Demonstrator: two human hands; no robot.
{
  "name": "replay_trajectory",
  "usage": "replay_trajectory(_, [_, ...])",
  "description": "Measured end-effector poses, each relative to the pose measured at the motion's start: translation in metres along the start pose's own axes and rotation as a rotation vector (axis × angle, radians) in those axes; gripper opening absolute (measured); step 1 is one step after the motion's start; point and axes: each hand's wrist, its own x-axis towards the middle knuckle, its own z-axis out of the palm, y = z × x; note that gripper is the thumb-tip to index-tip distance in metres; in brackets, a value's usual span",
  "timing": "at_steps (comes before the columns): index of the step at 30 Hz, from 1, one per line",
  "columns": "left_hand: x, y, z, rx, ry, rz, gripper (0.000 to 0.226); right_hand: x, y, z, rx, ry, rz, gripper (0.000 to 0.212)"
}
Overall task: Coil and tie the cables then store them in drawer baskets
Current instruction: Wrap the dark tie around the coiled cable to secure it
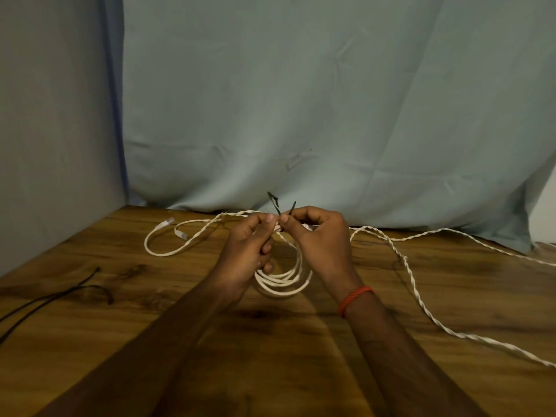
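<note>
Above table (301, 371) | white twisted cable (282, 281), several loops | black tie (274, 203) ends up

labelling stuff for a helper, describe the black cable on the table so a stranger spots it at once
Start at the wooden table and look to its left side. A thin black cable lies uncoiled there, running off the picture's left edge. It is the only dark cable; the other cables are white.

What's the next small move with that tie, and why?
Probably twist the two ends of the dark tie together. The left hand and right hand pinch it atop the white coil; its ends stick up apart, so the loops likely aren't secured yet.
</note>
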Motion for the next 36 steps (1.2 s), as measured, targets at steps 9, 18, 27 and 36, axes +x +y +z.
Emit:
replay_trajectory(9, [0.001, -0.005, -0.002, 0.108, 0.014, 0.052, 0.018, 0.000, 0.001, -0.001, 0.032, -0.119, 0.005, 0.007])
replay_trajectory(18, [0.003, -0.009, 0.001, 0.087, 0.043, -0.037, 0.019, 0.000, 0.006, 0.000, 0.011, -0.165, -0.032, 0.013])
replay_trajectory(27, [0.004, -0.009, 0.002, 0.031, 0.102, -0.065, 0.021, -0.003, 0.004, 0.002, 0.156, -0.176, -0.058, 0.013])
replay_trajectory(36, [0.008, -0.008, -0.004, -0.271, -0.081, -0.220, 0.019, -0.004, 0.011, 0.003, -0.269, -0.066, -0.521, 0.021])
